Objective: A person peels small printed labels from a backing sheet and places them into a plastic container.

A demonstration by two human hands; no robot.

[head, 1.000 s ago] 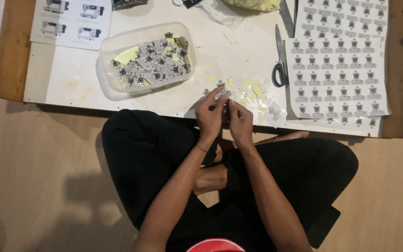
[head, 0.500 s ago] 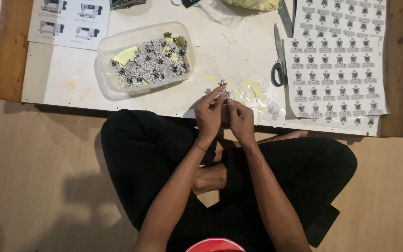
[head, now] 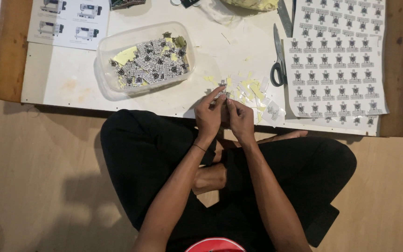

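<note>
Both hands, your left hand (head: 209, 113) and right hand (head: 240, 116), are pinching one small sticker (head: 222, 94) between fingertips; it is likely tearing if pulled unevenly.

A small sticker (head: 222, 94) is held between the fingertips of both hands, just above the near edge of the white board. It is a tiny cut piece, pale with a dark printed design; the details are too small to read. Its shape looks roughly rectangular, and fingers cover part of it. The sticker is lifted off the surface, not lying flat. It sits close to a scatter of small yellow and white paper scraps (head: 250, 91), which lie loose on the board just beyond it.
</note>
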